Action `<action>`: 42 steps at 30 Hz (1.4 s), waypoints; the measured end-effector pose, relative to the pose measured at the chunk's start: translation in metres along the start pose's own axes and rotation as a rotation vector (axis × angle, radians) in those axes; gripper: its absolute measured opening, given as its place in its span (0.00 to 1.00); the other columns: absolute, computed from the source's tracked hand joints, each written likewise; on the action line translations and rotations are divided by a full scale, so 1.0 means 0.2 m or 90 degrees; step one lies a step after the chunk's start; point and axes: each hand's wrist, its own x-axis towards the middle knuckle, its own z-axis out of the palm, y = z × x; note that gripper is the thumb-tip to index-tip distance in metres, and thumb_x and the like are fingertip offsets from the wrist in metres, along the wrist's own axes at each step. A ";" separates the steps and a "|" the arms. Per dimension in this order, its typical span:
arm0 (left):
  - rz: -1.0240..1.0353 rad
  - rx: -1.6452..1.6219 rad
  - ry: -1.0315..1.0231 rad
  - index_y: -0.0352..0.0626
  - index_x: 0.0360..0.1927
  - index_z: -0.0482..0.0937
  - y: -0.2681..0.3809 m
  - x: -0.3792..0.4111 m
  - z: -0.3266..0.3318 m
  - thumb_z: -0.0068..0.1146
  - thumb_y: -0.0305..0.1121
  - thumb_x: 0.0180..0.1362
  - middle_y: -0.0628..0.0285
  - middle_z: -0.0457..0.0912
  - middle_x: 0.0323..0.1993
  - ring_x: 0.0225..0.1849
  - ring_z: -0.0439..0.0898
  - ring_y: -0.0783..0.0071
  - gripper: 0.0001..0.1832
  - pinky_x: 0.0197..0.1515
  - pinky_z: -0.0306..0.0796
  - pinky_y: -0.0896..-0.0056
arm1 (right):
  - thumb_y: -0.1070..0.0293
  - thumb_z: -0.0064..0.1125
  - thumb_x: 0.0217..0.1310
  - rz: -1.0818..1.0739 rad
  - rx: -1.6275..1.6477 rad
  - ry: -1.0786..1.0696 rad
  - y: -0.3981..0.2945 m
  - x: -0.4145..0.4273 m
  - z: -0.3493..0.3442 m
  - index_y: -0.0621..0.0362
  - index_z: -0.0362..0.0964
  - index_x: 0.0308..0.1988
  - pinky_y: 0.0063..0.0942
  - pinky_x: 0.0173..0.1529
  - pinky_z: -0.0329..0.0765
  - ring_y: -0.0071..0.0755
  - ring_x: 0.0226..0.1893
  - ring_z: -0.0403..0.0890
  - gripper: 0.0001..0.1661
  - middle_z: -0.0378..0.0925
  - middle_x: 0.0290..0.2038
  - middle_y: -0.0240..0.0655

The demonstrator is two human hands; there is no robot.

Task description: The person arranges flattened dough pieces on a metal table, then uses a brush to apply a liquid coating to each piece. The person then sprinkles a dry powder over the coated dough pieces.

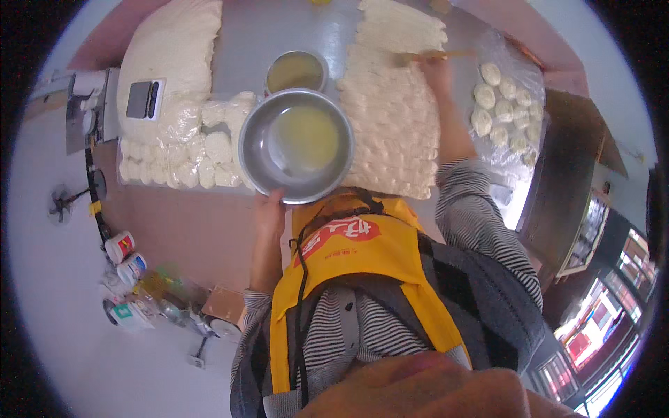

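My left hand grips the near rim of a steel bowl that holds a shallow pool of yellowish liquid. At the upper right my right hand is closed around the handle of a brush, slightly blurred. The brush's head lies over a long sheet of flattened dough, whose surface is dimpled; whether it touches the dough I cannot tell. Just beyond the bowl stands a second, smaller metal bowl with a yellow-brown content.
A dough mass with a digital scale is on the left. Dough pieces lie partly under plastic film beside the bowl. Several dough balls sit on plastic at the right. Tubs stand below left.
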 end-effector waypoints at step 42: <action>-0.009 0.095 -0.031 0.42 0.66 0.53 -0.12 0.08 0.20 0.43 0.21 0.60 0.51 0.74 0.52 0.34 0.83 0.61 0.29 0.24 0.82 0.72 | 0.73 0.59 0.56 -0.482 0.152 -0.295 -1.01 -1.05 -0.41 0.55 0.71 0.45 0.32 0.45 0.78 0.45 0.42 0.79 0.14 0.76 0.42 0.39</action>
